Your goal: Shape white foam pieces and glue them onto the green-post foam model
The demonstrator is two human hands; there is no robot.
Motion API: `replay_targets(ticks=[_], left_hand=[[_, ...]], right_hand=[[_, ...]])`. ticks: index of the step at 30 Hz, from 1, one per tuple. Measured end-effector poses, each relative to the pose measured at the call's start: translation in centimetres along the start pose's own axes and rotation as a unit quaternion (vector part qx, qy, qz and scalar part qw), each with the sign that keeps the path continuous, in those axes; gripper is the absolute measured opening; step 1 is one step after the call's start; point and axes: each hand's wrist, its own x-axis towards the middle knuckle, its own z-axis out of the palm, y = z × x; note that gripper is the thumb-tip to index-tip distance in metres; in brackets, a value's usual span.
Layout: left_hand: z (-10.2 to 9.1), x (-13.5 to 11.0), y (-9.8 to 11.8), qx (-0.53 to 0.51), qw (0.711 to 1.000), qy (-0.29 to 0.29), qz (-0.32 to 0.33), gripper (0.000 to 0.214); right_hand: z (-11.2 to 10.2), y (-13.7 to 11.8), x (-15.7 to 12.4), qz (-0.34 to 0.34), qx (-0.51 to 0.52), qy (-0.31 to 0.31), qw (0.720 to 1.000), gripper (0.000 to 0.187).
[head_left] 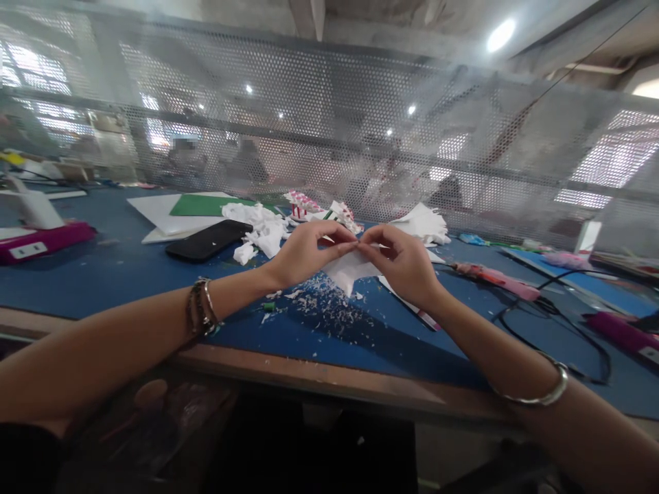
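Observation:
Both my hands meet over the blue table (103, 274), pinching one white piece of paper (347, 269) between them. My left hand (306, 250) grips its upper left edge with thumb and fingers closed. My right hand (404, 264) holds the upper right edge the same way. The paper hangs down in a folded point. Below it lie several small white paper scraps (329, 305) scattered on the table.
A black phone (209, 240) lies left of a heap of crumpled white paper (262, 226). White and green sheets (190, 206) sit behind. A pink glue gun (494, 276) with a black cable (556, 329) lies at right. A perforated metal screen (329, 116) closes the back.

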Motion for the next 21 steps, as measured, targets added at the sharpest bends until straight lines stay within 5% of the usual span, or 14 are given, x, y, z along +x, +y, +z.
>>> replay_targets(ticks=[8,21], left_hand=[[0.14,0.24,-0.58,-0.125,0.991,0.003,-0.049,0.012],[0.35,0.13,-0.11,-0.29,0.947,0.013,-0.139,0.013]], right_hand=[[0.05,-0.11,0.36,0.115,0.199,-0.008,0.973,0.011],[0.15,-0.77,0.15,0.078,0.192,0.003,0.978,0.008]])
